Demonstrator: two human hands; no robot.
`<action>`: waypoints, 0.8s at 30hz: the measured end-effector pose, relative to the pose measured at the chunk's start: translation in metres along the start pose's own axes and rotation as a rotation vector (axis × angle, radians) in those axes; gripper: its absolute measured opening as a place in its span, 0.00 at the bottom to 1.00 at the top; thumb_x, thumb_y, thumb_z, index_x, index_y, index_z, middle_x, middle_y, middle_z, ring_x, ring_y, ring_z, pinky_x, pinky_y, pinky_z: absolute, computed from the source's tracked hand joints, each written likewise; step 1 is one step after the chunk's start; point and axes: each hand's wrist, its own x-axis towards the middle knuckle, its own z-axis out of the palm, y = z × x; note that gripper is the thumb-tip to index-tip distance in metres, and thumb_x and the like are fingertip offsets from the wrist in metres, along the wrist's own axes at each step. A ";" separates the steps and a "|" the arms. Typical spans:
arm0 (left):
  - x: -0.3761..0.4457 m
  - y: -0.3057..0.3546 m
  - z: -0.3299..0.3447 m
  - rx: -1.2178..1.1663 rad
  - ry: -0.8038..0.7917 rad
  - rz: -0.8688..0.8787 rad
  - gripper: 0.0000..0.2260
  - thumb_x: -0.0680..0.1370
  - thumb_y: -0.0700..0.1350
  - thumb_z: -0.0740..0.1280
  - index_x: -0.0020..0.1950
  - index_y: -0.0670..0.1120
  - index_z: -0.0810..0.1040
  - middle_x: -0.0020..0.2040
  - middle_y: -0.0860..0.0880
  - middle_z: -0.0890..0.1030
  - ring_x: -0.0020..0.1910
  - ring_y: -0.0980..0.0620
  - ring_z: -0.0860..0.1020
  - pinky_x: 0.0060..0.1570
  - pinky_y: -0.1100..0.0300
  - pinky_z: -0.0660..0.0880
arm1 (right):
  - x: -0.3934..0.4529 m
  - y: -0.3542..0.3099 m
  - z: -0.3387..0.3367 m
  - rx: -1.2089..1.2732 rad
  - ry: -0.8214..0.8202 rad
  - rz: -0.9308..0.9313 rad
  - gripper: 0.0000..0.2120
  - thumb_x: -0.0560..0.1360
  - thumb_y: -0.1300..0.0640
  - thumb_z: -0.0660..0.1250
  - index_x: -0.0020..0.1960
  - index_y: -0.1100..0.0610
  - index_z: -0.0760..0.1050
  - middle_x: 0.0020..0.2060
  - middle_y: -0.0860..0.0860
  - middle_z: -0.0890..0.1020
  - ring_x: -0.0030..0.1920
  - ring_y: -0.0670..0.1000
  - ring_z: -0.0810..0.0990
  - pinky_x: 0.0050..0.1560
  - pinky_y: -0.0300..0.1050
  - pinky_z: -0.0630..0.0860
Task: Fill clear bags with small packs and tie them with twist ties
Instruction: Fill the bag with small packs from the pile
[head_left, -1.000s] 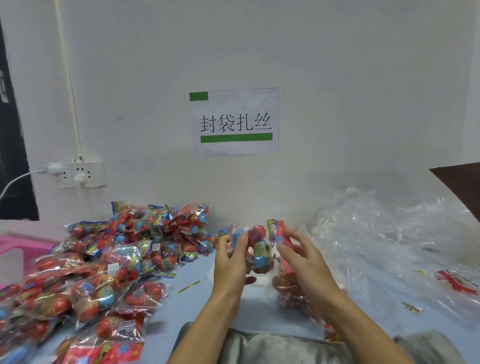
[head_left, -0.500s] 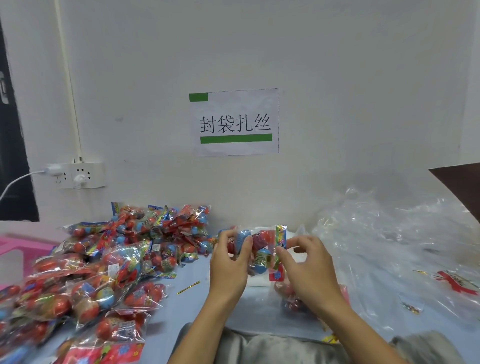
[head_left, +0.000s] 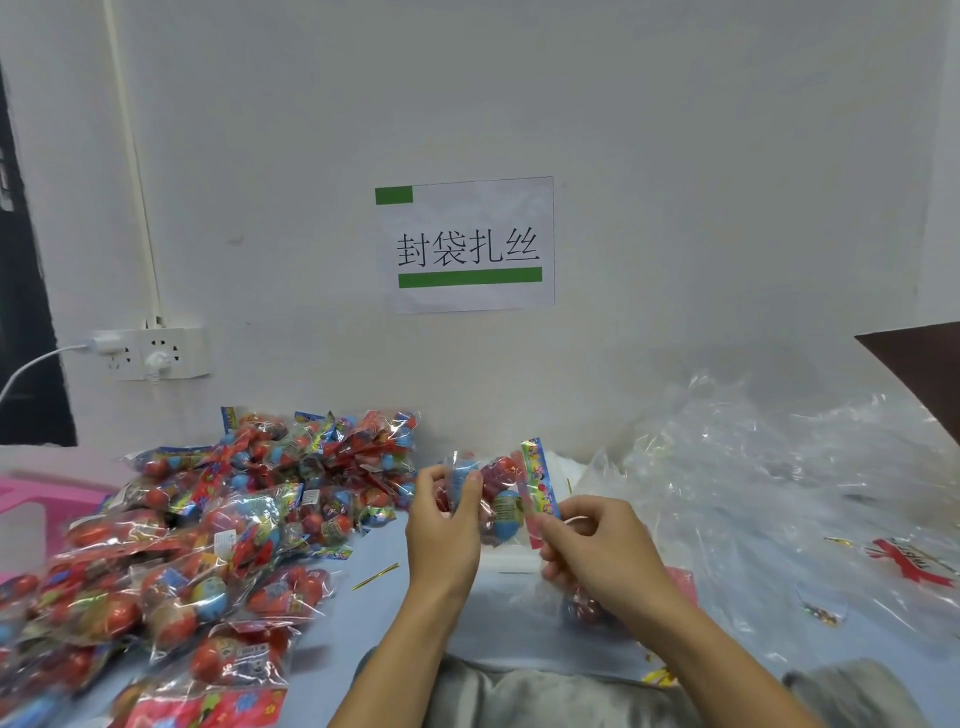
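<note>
2 hands (head_left: 441, 530) (head_left: 597, 551) pinch 1 small pack (head_left: 501, 499) in their fingers; beside it lies seemingly 1 twist tie (head_left: 375, 576).

Soft, even indoor light fills the scene, fairly bright, with no single lamp in sight. The white wall (head_left: 675, 156) looks flat and faintly grey, and a dim, blurred shadow sits on it above the heap of clear bags (head_left: 753, 493). Those bags throw back many small white glints (sharpest along the creases). The wrapped packs (head_left: 208, 545) at the lower left are smeared and soft. The wide lens bends the conduit (head_left: 136, 171) and dark frame (head_left: 26, 312) at the left edge.
</note>
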 end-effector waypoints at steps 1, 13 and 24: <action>0.000 -0.001 0.001 0.016 0.002 0.008 0.04 0.80 0.49 0.67 0.49 0.53 0.72 0.39 0.48 0.77 0.36 0.52 0.74 0.37 0.55 0.75 | 0.001 0.000 -0.003 0.019 0.027 0.014 0.07 0.78 0.61 0.70 0.41 0.61 0.81 0.27 0.52 0.81 0.25 0.50 0.79 0.27 0.42 0.73; -0.004 0.003 0.000 -0.129 -0.053 -0.106 0.04 0.81 0.46 0.65 0.55 0.51 0.74 0.43 0.47 0.78 0.34 0.54 0.77 0.30 0.61 0.74 | 0.000 -0.004 -0.009 -0.096 0.101 -0.028 0.13 0.78 0.43 0.69 0.58 0.48 0.76 0.50 0.46 0.82 0.38 0.43 0.84 0.42 0.38 0.80; -0.021 0.016 0.016 -0.216 -0.260 -0.054 0.09 0.82 0.41 0.64 0.60 0.49 0.70 0.48 0.51 0.82 0.42 0.60 0.82 0.39 0.66 0.78 | -0.010 -0.012 -0.002 0.079 0.028 -0.092 0.07 0.77 0.51 0.72 0.47 0.54 0.81 0.34 0.53 0.84 0.28 0.45 0.75 0.26 0.37 0.72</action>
